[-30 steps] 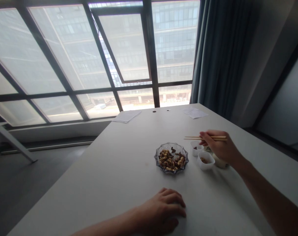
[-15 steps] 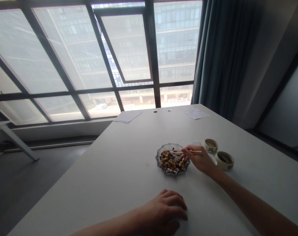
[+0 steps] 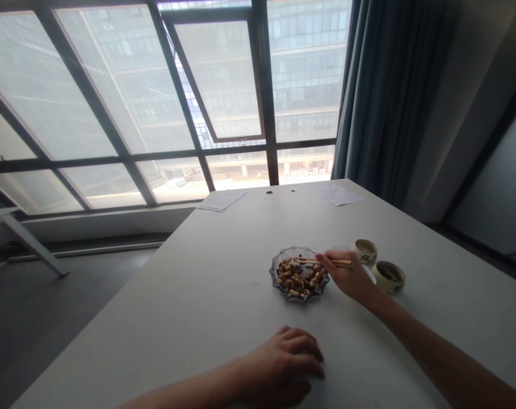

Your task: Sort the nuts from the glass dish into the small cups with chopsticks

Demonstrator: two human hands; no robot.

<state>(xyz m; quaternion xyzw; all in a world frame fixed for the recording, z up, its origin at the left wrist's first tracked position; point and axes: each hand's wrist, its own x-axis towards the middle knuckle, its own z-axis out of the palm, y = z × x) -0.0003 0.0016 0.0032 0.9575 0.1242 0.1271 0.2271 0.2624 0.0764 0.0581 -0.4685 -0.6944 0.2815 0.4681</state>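
Observation:
My right hand (image 3: pixel 345 274) is closed around a pair of wooden chopsticks (image 3: pixel 340 263), at the right side of a scalloped clear glass bowl (image 3: pixel 279 293). The chopstick tips reach left over the bowl, near the top of a heap of peanuts (image 3: pixel 301 282) in their shells, mixed with darker pieces. Whether the tips pinch anything is too small to tell. On the table in front of the bowl rests my left hand (image 3: pixel 289 358), palm down with loosely curled, slightly parted fingers, and nothing shows in it.
Two pale ceramic cups (image 3: pixel 389 278) with dark markings stand right of the bowl, a white dish partly behind my right hand. Paper sheets (image 3: pixel 222 200) lie at the far left of the white table (image 3: pixel 189 295), others (image 3: pixel 342 196) at the far right. Windows and a curtain (image 3: pixel 381 102) stand behind.
The chopsticks and my right hand have shifted only slightly, the tips a little apart above the peanuts. My left hand stays in place.

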